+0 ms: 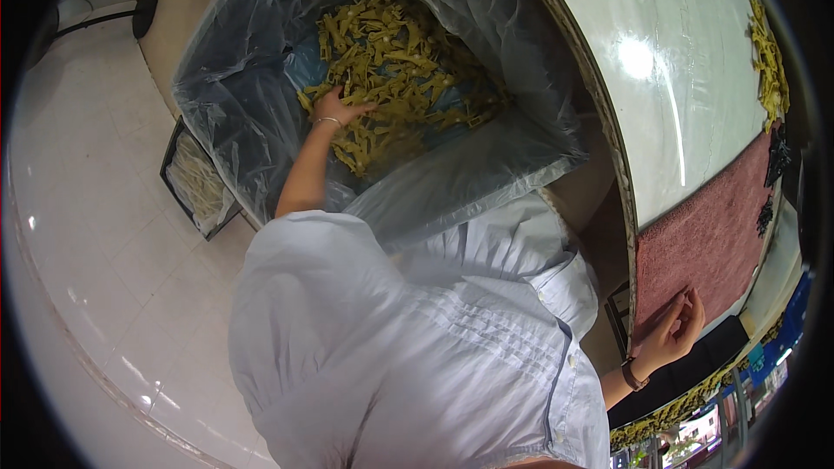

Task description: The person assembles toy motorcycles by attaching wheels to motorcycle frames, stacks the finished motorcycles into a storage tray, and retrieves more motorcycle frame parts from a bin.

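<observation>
A large bin lined with clear plastic [234, 95] holds a heap of olive-yellow moulded plastic pieces [391, 52], with some blue sheet showing beneath. My left hand [334, 109] reaches down into it and touches the near left side of the heap. Its thumb stretches out to the right, away from the other fingers, whose tips are partly hidden; no piece shows clearly in its grasp. At the right, my right hand [678, 330] rests by the lower edge of a reddish cloth [704, 226] on the table, fingers loosely bent and apart from the thumb, with nothing visible in it.
The white curved-looking tabletop [625, 0] runs along the bin's right side. More yellow pieces [769, 65] and small black pieces [776, 156] lie at its far edge. A black crate [198, 178] with pale strips stands on the tiled floor [113, 200] left of the bin.
</observation>
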### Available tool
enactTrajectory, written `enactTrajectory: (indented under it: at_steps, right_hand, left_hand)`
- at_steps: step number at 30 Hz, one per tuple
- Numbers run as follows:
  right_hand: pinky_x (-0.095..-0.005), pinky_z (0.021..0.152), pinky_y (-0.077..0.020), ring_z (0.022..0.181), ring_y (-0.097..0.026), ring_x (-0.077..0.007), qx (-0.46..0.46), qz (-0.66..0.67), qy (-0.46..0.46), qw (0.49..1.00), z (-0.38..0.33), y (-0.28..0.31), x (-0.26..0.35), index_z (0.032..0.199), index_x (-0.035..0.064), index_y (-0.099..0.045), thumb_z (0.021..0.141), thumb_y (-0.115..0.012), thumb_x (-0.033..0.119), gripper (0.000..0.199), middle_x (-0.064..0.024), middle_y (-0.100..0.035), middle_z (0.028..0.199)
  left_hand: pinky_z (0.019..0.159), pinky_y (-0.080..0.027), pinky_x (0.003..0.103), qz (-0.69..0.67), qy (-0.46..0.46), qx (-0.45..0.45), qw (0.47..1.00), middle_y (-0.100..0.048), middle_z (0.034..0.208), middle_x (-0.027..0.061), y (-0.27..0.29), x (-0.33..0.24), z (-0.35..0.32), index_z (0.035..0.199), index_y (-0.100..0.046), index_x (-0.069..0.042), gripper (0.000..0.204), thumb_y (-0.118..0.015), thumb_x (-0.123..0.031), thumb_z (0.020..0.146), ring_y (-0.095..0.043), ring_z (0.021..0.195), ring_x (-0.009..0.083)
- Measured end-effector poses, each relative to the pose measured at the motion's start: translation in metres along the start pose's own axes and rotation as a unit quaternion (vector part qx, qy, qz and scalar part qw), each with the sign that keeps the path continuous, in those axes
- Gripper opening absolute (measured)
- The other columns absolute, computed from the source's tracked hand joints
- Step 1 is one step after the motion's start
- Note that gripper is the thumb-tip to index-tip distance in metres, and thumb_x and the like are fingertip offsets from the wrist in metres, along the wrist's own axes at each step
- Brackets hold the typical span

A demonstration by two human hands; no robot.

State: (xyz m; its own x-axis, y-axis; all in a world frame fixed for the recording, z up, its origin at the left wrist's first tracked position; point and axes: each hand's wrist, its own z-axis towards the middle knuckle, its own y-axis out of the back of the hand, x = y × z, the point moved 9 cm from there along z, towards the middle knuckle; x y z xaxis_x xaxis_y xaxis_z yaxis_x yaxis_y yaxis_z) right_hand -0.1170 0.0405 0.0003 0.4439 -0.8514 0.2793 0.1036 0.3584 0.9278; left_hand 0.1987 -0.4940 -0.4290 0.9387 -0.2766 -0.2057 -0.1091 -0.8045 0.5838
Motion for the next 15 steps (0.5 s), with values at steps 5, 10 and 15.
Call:
enactTrajectory:
  at_steps: [5, 10, 15]
  right_hand:
    - [-0.0218, 0.055, -0.0384, 0.069, -0.053, -0.0098, 0.006, -0.019, -0.004, 1.0, 0.001, -0.005, -0.003, 0.107, -0.0005, -0.065, 0.088, -0.063, 0.004, 0.02, -0.0059, -0.064, 0.096]
    - [-0.0216, 0.055, -0.0371, 0.07, -0.052, -0.0093, -0.002, -0.008, -0.015, 1.0, 0.001, -0.008, -0.001, 0.108, 0.0004, -0.065, 0.088, -0.062, 0.005, 0.02, -0.0055, -0.064, 0.096]
    - [-0.022, 0.054, -0.0337, 0.069, -0.049, -0.0093, -0.018, -0.021, -0.007, 1.0, 0.001, -0.003, 0.002, 0.107, 0.0003, -0.066, 0.089, -0.062, 0.005, 0.019, -0.0059, -0.063, 0.099]
  left_hand:
    - [0.112, -0.026, 0.041, 0.046, 0.152, -0.131, 0.979, -0.043, 0.139, 0.018, 0.014, -0.024, -0.038, 0.143, -0.034, -0.012, 0.123, -0.079, -0.069, 0.044, -0.027, 0.137, 0.0358]
    - [0.108, -0.033, 0.038, 0.026, 0.017, -0.056, 0.998, -0.048, 0.135, 0.0173, -0.017, 0.01, -0.011, 0.14, -0.038, -0.009, 0.118, -0.082, -0.063, 0.044, -0.041, 0.129, 0.0324]
    - [0.103, -0.037, 0.038, -0.111, 0.015, 0.056, 0.992, -0.045, 0.137, 0.0205, -0.039, -0.014, -0.039, 0.139, -0.04, -0.008, 0.117, -0.083, -0.061, 0.044, -0.046, 0.125, 0.0311]
